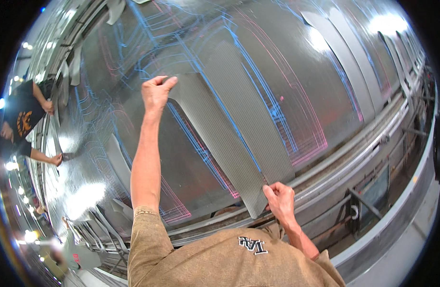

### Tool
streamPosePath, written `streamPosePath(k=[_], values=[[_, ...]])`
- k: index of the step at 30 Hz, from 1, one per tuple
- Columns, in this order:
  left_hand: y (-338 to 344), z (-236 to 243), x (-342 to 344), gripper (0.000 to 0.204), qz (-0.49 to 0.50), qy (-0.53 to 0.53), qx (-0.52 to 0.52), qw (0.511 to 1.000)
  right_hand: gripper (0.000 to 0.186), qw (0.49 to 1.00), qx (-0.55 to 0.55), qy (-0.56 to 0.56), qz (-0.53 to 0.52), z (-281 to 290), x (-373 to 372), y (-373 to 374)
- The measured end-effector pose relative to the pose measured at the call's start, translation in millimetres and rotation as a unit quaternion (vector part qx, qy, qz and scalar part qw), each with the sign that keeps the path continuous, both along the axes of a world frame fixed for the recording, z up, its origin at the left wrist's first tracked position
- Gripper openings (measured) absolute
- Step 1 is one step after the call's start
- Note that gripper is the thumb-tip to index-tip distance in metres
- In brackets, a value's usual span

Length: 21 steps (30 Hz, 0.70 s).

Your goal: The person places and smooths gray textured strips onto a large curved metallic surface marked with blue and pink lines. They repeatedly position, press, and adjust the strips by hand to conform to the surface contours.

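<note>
A long grey striped fabric panel (212,138) is stretched between my two hands over a dark glossy table (296,43). My left hand (156,94) pinches its far left corner between thumb and fingers. At the near end, my right hand (280,198) has the panel's right corner pinched, close to the table's front edge. Just right of it, a second striped fabric piece (246,95) lies flat on the table. Blue and pink outlines mark the table around both pieces; a blue line runs between them.
More cut fabric pieces (346,55) lie to the right, and a pale piece (118,160) lies at the left. Metal rails (344,165) run along the table's near edge. Across the table at the left, another person's hand (56,159) reaches onto it.
</note>
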<state>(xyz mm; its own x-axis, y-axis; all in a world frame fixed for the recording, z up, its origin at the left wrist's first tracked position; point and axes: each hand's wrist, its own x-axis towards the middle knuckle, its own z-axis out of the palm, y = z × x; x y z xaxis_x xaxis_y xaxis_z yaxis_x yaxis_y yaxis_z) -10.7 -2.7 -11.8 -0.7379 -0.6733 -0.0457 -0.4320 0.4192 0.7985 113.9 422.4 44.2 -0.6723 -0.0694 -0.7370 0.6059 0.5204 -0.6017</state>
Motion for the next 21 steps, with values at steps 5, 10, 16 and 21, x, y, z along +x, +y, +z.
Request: streamPosePath(k=[5,10,16,21], values=[[-5.3,-8.8,2.6,0.025,0.011,0.001,0.032,0.999,0.027,1.0,-0.009,-0.017,-0.011,4.0,-1.8,-3.4],[-5.5,-9.5,4.7,0.025,0.013,-0.002,0.033,0.999,0.026,1.0,-0.017,-0.007,-0.011,2.1,-1.5,-2.6],[10.7,14.3,1.0,0.021,0.022,-0.032,0.012,0.999,0.027,0.999,-0.023,-0.01,-0.022,0.6,0.0,-1.8],[6.0,6.6,2.1,0.024,0.021,-0.036,0.007,0.999,0.027,0.999,-0.025,-0.009,-0.018,-3.2,2.0,0.3]])
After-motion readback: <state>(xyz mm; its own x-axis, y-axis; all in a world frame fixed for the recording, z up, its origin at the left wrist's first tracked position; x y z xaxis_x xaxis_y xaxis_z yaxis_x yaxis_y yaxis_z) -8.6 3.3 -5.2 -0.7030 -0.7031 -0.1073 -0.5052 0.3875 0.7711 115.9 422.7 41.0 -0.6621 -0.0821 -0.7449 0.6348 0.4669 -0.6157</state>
